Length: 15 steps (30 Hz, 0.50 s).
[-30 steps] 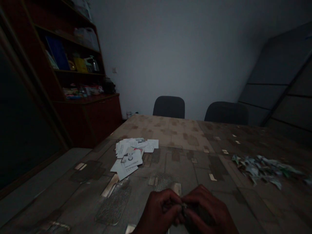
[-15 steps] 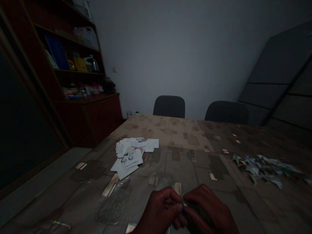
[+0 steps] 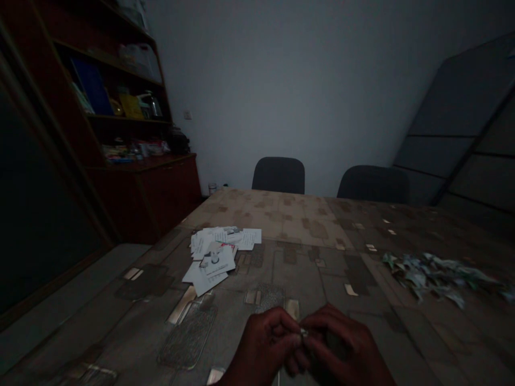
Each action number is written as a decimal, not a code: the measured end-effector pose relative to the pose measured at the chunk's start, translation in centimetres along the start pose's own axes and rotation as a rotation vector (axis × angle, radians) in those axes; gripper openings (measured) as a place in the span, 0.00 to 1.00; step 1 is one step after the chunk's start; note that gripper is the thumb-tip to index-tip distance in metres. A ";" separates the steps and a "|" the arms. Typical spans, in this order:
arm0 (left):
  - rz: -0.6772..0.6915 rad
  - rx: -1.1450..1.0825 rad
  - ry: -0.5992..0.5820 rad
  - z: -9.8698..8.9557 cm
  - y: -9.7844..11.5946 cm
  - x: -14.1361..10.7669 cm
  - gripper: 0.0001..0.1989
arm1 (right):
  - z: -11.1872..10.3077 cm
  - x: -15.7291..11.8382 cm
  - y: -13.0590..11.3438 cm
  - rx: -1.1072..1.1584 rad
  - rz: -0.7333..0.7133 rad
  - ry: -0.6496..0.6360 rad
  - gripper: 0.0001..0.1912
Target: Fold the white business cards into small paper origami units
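Note:
My left hand [image 3: 267, 346] and my right hand [image 3: 341, 348] meet at the bottom edge of the view, over the near part of the table [image 3: 298, 214]. Together their fingertips pinch a small folded piece of paper [image 3: 303, 333], mostly hidden by the fingers. A loose pile of white printed cards [image 3: 217, 252] lies on the table ahead and to the left. To the right lies a heap of small folded greenish paper pieces [image 3: 432, 273]. The room is dim.
The table carries a patterned brown cloth. Two dark chairs, one [image 3: 278, 175] and another [image 3: 373, 183], stand at its far side against a pale wall. A reddish wooden shelf cabinet [image 3: 132, 155] with books and jars fills the left. Grey panels [image 3: 462, 134] lean at the right.
My hands have stayed in the same spot, their fingers shifting slightly on the small paper piece. The view tilted a little; the piles have not moved.

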<state>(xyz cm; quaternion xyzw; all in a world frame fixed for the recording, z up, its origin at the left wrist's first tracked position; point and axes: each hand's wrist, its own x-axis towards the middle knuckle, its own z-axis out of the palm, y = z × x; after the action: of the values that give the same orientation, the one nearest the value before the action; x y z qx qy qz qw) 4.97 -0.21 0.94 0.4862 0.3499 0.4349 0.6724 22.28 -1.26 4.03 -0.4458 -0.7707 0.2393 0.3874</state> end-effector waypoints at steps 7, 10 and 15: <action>0.017 0.047 0.006 0.3 1.0 -0.3 0.08 | 0.0 -0.1 -0.1 -0.039 -0.025 -0.013 0.06; 0.004 0.023 0.008 0.4 1.1 -0.3 0.10 | -0.1 0.0 -0.4 -0.082 -0.076 -0.006 0.08; 0.000 -0.029 0.011 0.1 0.1 0.0 0.09 | -0.2 0.2 -0.5 -0.105 -0.215 0.032 0.14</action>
<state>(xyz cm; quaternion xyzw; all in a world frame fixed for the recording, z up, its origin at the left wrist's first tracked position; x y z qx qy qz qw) 5.04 -0.25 1.10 0.4740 0.3472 0.4424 0.6776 22.13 -1.29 4.60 -0.3840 -0.8194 0.1484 0.3989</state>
